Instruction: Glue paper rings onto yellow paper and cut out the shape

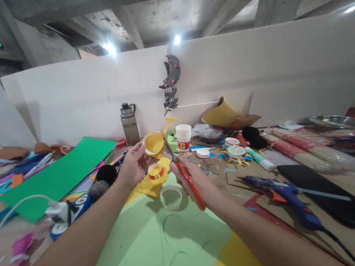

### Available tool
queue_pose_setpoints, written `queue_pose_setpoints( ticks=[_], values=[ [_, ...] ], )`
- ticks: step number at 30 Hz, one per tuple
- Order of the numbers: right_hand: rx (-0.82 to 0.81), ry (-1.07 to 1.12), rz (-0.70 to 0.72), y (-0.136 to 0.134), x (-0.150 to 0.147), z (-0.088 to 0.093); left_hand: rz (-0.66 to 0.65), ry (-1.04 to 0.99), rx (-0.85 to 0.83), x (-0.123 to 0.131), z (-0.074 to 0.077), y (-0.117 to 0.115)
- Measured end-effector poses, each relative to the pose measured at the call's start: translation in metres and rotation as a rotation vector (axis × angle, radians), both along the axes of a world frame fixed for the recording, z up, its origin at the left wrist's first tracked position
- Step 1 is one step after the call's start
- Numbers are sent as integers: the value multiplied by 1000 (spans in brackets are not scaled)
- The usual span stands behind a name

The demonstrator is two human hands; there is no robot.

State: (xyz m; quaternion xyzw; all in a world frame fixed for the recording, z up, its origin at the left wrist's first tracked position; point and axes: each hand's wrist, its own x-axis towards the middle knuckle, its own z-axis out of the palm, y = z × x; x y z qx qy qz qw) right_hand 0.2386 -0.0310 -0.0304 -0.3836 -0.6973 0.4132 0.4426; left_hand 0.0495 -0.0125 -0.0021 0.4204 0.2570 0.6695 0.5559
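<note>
My left hand point(135, 164) is closed on a cup point(153, 143) whose round end, faced with yellow, is turned toward me. In my right hand point(191, 176) is a pair of scissors with red handles point(190, 185); the blades point up and away, beside the yellow edge of the cup. Whether the blades touch that edge I cannot tell. Below my hands lies a yellow sheet point(150, 185) with a small red-and-yellow piece point(155, 171) on it. A white tape ring point(170, 197) rests on the pale green sheet point(165, 242) in front of me.
A stack of paper cups point(183, 138) and a water bottle point(130, 124) stand toward the back wall. At right lie a blue glue gun point(285, 198) with a cord and a black flat case point(330, 195). A green sheet point(60, 175) and a white plug point(57, 212) are at left.
</note>
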Motion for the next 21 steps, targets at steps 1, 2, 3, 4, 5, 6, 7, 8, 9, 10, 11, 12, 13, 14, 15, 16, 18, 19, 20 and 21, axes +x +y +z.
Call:
queue_pose_setpoints(
  ticks=[1, 2, 3, 4, 5, 6, 7, 8, 9, 10, 11, 12, 13, 14, 15, 16, 18, 19, 20, 21],
  values=[
    [-8, 2, 18, 0, 1, 0, -16, 14, 5, 0, -1, 0],
    [-16, 6, 34, 0, 2, 1, -32, 27, 8, 0, -2, -1],
    [-22, 10, 45, 0, 2, 1, -47, 38, 9, 1, -2, -1],
    [-25, 14, 47, 0, 3, 1, -62, 48, 8, 1, -3, -2],
    [-25, 15, 43, 1, 3, 2, -73, 54, 6, 2, -4, -2],
    [-21, 13, 37, 1, 4, 2, -80, 55, 5, 2, -5, -2],
    [-14, 8, 28, 1, 4, 3, -86, 54, 4, 2, -5, -2],
    [-4, 2, 18, 1, 4, 3, -91, 52, 2, 2, -6, -2],
    [5, -5, 6, 1, 4, 4, -94, 49, 0, 3, -6, -2],
    [14, -11, -7, 1, 4, 4, -97, 44, -3, 2, -6, -2],
    [23, -18, -16, 1, 4, 4, -100, 38, -6, 2, -7, -2],
    [30, -23, -21, 1, 4, 4, -101, 31, -11, 2, -7, -1],
    [36, -25, -24, 0, 4, 4, -100, 21, -18, 2, -7, -1],
    [44, -23, -26, 0, 4, 3, -97, 6, -25, 2, -7, -1],
    [53, -23, -28, 0, 4, 2, -96, -10, -33, 2, -7, -1],
    [64, -25, -30, 0, 4, 2, -96, -24, -41, 2, -7, -1],
    [90, -38, -41, 1, 4, 1, -95, -46, -50, 2, -8, 0],
    [107, -47, -49, 1, 4, 0, -93, -55, -49, 2, -8, 0],
    [126, -52, -50, 1, 4, 0, -91, -61, -46, 2, -7, 0],
    [146, -52, -46, 1, 3, 1, -86, -67, -41, 2, -7, 0]
  ],
)
